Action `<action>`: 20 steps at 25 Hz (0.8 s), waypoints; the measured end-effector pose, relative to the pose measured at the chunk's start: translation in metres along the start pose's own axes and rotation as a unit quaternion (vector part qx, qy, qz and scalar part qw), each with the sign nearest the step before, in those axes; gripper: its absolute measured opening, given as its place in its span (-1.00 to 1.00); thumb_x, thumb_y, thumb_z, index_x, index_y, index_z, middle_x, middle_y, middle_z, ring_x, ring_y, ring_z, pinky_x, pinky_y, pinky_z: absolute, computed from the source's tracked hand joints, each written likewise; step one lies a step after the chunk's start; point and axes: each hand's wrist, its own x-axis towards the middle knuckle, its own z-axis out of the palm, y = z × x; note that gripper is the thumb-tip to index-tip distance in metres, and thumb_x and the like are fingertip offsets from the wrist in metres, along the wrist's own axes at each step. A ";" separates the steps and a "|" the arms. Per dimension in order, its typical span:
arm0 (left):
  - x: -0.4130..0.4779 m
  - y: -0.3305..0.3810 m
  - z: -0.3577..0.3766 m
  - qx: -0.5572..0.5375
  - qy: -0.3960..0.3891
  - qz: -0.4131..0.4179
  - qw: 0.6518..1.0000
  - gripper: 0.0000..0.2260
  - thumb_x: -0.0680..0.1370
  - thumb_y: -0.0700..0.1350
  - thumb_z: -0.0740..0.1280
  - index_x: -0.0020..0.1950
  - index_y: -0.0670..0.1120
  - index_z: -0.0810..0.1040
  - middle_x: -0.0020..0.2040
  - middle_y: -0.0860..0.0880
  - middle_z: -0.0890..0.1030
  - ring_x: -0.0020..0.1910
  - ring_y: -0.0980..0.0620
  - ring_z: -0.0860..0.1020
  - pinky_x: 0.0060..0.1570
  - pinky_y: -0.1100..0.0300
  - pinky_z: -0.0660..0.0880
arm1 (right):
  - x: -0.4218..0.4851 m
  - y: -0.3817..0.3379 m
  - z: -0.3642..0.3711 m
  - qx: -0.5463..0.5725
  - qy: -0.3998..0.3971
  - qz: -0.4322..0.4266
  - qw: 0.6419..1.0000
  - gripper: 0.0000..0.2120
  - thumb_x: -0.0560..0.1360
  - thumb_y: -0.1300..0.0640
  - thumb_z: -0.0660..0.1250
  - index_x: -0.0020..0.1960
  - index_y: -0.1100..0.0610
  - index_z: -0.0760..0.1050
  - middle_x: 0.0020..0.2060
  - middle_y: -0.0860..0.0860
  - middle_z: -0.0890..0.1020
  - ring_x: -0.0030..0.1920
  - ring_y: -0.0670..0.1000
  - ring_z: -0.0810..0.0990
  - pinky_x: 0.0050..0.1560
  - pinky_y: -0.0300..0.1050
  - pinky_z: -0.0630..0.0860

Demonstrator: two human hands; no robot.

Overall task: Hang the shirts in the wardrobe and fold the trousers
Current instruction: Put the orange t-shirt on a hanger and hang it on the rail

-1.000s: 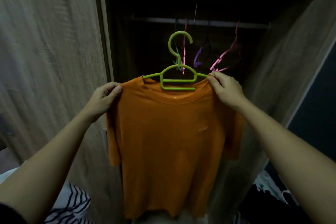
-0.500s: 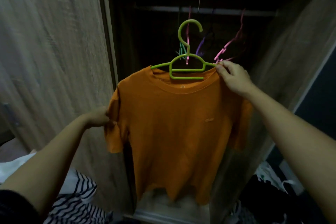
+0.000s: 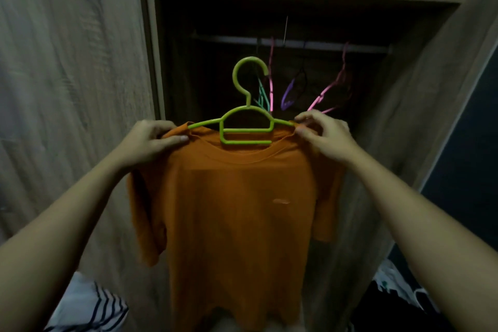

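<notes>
Holding: both arms reach forward and up
Left hand (image 3: 147,140): grip pinched shut on orange T-shirt (image 3: 237,218) at its left shoulder
Right hand (image 3: 324,137): fingers closed on the right shoulder seam
Green hanger (image 3: 246,127): hook up, bar level, below the wardrobe rail (image 3: 291,43)
Shirt: hangs lengthwise downward, front facing the camera
</notes>
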 end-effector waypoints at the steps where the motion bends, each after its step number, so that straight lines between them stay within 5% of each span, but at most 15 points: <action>1: -0.001 -0.002 -0.005 -0.011 0.016 -0.004 1.000 -0.69 0.43 0.22 0.33 -0.13 -0.02 0.57 -0.25 -0.05 0.58 -0.29 0.10 0.56 -0.36 0.38 0.48 | -0.004 0.006 -0.008 0.020 -0.022 0.041 0.999 -0.52 0.32 -0.37 0.31 0.19 -0.29 0.37 0.08 -0.20 0.57 0.16 -0.06 0.52 0.34 0.11 0.34; 3: -0.004 -0.009 -0.016 -0.015 0.032 -0.032 0.999 -0.87 0.52 -0.02 0.34 -0.16 -0.05 0.58 -0.35 -0.02 0.57 -0.37 0.16 0.55 -0.43 0.43 0.44 | -0.018 0.024 -0.008 0.115 -0.119 0.139 0.976 -0.24 0.19 -0.31 0.42 0.32 -0.13 0.32 0.22 -0.05 0.50 0.20 -0.01 0.51 0.29 0.09 0.42; 5: -0.007 -0.017 -0.029 -0.006 0.039 -0.060 0.997 -0.88 0.53 -0.09 0.33 -0.18 -0.06 0.59 -0.38 0.05 0.59 -0.43 0.20 0.54 -0.48 0.46 0.41 | -0.036 0.035 0.001 0.130 -0.219 0.177 0.950 -0.43 0.28 -0.18 0.44 0.22 -0.01 0.42 0.17 0.02 0.55 0.12 0.00 0.56 0.23 0.07 0.48; 7: -0.012 -0.023 -0.043 0.005 0.040 -0.087 0.995 -0.86 0.52 -0.07 0.34 -0.18 -0.09 0.60 -0.38 0.03 0.60 -0.43 0.15 0.55 -0.48 0.40 0.44 | -0.046 0.043 0.010 0.092 -0.224 0.182 0.953 -0.73 0.42 -0.06 0.39 0.06 0.03 0.51 0.03 0.02 0.61 0.02 -0.02 0.60 0.16 0.01 0.52; 10: -0.021 -0.031 -0.049 0.022 0.041 -0.108 0.993 -0.81 0.52 -0.03 0.33 -0.15 -0.14 0.61 -0.32 -0.16 0.60 -0.35 -0.10 0.57 -0.45 0.26 0.46 | -0.044 0.057 0.008 -0.143 -0.217 0.198 0.945 -0.85 0.49 -0.03 0.34 0.03 -0.02 0.51 0.03 0.01 0.60 0.05 0.03 0.59 0.08 -0.03 0.52; 12: -0.029 -0.031 -0.049 0.036 0.053 -0.105 0.992 -0.85 0.52 -0.03 0.34 -0.16 -0.09 0.60 -0.33 -0.17 0.59 -0.37 -0.09 0.55 -0.52 0.38 0.41 | -0.040 0.053 0.015 -0.319 -0.220 0.206 0.898 -0.71 0.49 0.07 0.31 0.21 -0.01 0.43 0.20 0.05 0.52 0.18 0.11 0.52 0.14 0.05 0.50; 13: -0.034 -0.030 -0.049 0.047 0.058 -0.102 0.992 -0.87 0.52 -0.03 0.34 -0.17 -0.05 0.60 -0.34 -0.15 0.59 -0.39 -0.06 0.55 -0.54 0.41 0.39 | -0.037 0.042 0.022 -0.318 -0.180 0.188 0.912 -0.62 0.48 0.11 0.31 0.29 0.01 0.39 0.24 0.06 0.50 0.21 0.12 0.51 0.15 0.07 0.50; 16: -0.042 -0.021 -0.042 0.089 0.082 -0.094 0.988 -0.86 0.51 -0.01 0.36 -0.20 -0.02 0.61 -0.35 -0.14 0.59 -0.39 -0.05 0.55 -0.44 0.24 0.41 | -0.021 -0.036 0.051 -0.061 -0.019 0.060 0.996 -0.75 0.52 0.11 0.30 0.19 0.04 0.51 0.06 -0.02 0.61 0.04 -0.02 0.60 0.00 -0.16 0.55; 18: -0.044 -0.011 -0.029 0.143 0.122 -0.084 0.979 -0.83 0.51 0.01 0.36 -0.16 -0.06 0.64 -0.31 -0.14 0.62 -0.33 -0.07 0.56 -0.37 0.10 0.40 | -0.010 -0.105 0.071 0.129 -0.056 0.026 0.990 -0.78 0.56 0.09 0.24 0.17 0.08 0.53 -0.01 -0.02 0.64 -0.02 -0.09 0.61 -0.01 -0.24 0.52; 20: -0.048 0.002 -0.014 0.186 0.163 -0.086 0.965 -0.80 0.52 0.04 0.35 -0.07 -0.06 0.65 -0.24 -0.11 0.64 -0.24 -0.10 0.59 -0.33 0.12 0.37 | 0.003 -0.155 0.092 0.260 -0.136 0.076 0.953 -0.69 0.59 0.06 0.18 0.28 0.14 0.44 0.09 0.06 0.62 0.06 -0.04 0.60 0.14 -0.11 0.52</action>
